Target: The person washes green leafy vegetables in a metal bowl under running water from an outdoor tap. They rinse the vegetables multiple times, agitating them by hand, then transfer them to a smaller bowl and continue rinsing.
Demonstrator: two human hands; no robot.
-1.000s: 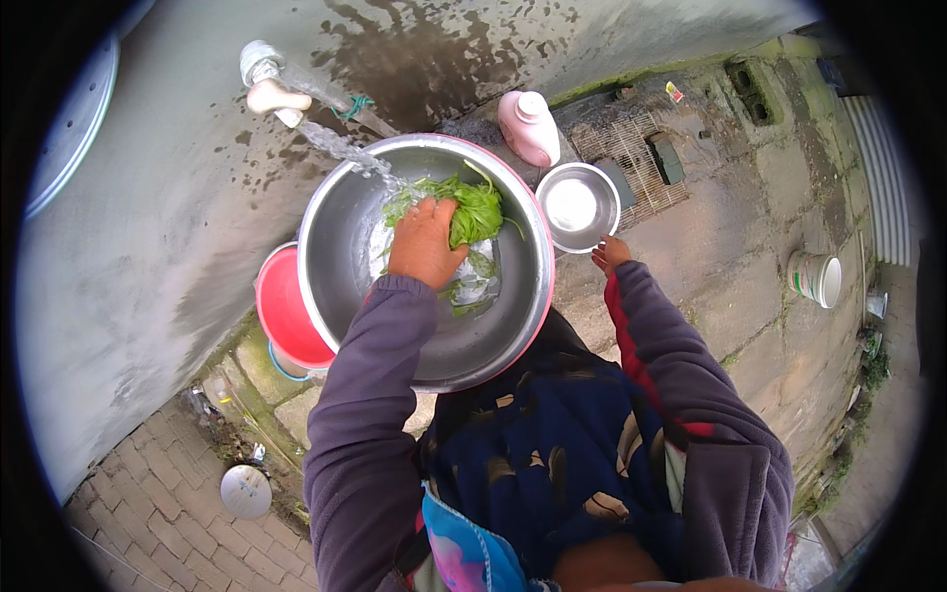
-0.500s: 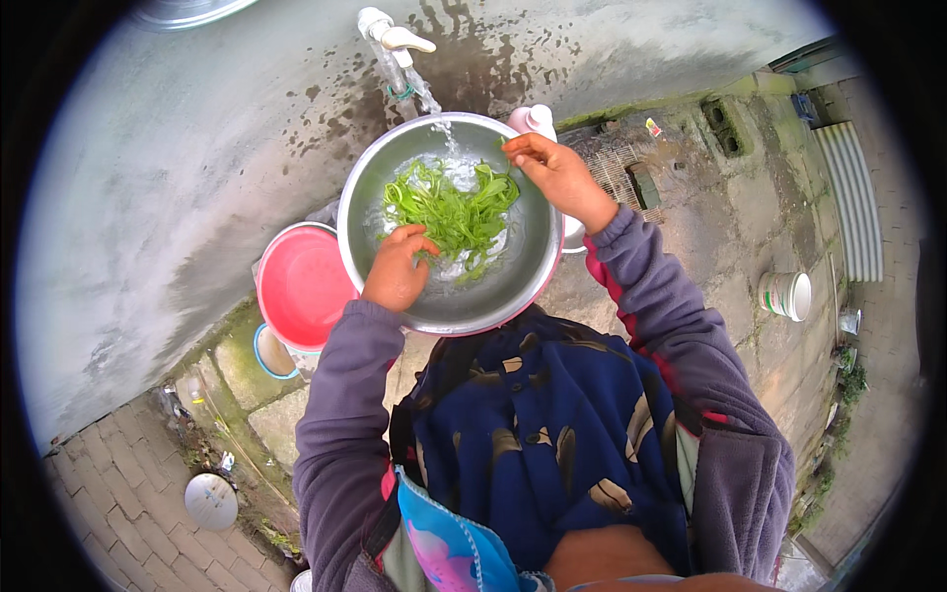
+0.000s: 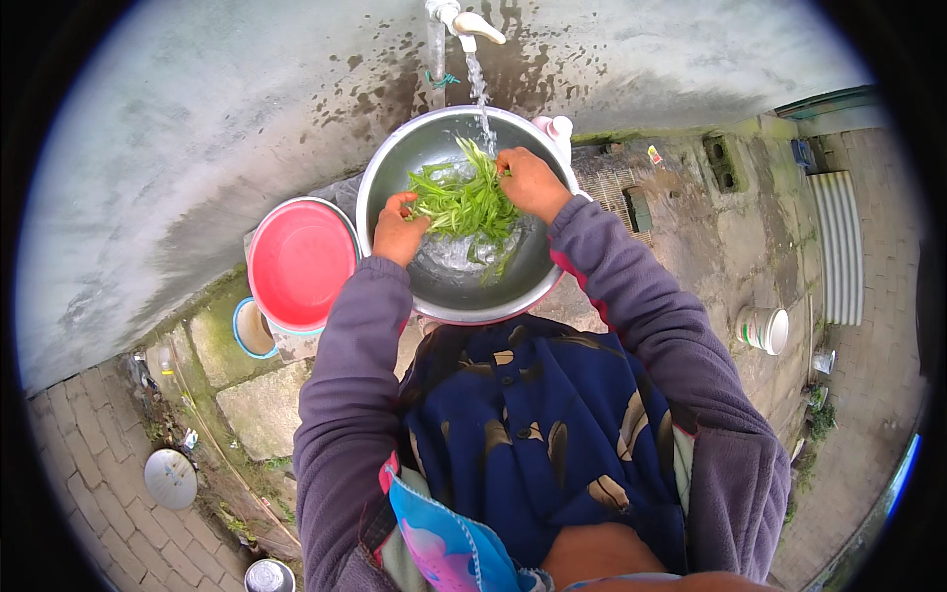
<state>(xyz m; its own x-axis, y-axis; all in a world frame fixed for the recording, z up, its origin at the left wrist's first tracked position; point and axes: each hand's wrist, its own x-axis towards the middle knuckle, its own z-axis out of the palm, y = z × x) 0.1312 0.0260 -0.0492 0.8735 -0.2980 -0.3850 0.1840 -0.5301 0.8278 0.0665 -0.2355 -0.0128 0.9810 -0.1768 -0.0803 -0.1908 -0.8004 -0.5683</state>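
Observation:
A bunch of leafy greens (image 3: 462, 200) is gathered in the upper part of a metal basin (image 3: 538, 284) with water in it. My left hand (image 3: 397, 232) has its fingers curled around the left side of the bunch. On the other side my right hand (image 3: 534, 185) grips the greens near the basin's right wall. A white tap (image 3: 470, 24) on the wall runs a stream of water into the basin, beside the right hand. Some loose leaves hang or float below the bunch. The fingertips are partly hidden in the greens.
A red basin (image 3: 302, 266) stands close at the left, with a blue-rimmed bucket (image 3: 254, 330) below it. A pink-white bottle (image 3: 558, 130) is behind the metal basin's right rim. Farther right are a floor grate (image 3: 607, 197) and a white bucket (image 3: 763, 330).
Both hands have closed in on the greens, the right coming down from the basin's rim. The greens are now bunched together and higher in the basin. The view has shifted slightly.

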